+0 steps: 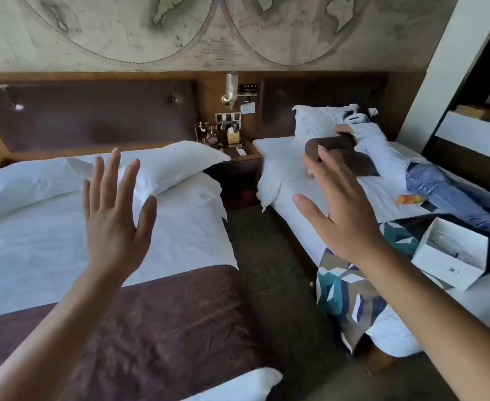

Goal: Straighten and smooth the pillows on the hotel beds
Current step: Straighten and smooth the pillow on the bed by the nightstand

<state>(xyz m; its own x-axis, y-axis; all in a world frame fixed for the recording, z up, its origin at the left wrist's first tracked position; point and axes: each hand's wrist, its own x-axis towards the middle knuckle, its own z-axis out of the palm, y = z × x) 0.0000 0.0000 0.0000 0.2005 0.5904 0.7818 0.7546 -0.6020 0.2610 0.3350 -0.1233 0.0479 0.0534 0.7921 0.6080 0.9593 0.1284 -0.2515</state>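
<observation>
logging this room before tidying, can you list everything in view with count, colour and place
beds: two, white sheets, left and right
pillows: two white on left bed, one white at head of right bed
runner: one, brown, foot of left bed
person: one, lying on right bed
box: one, white, open, on right bed
nightstand: one, dark wood, between beds
telephone: one, old-style, on nightstand
left hand: open, raised
right hand: open, raised

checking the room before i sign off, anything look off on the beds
Yes. On the left bed, the right pillow lies askew, its corner overhanging the edge. On the right bed, a person lies beside an open white box.
</observation>
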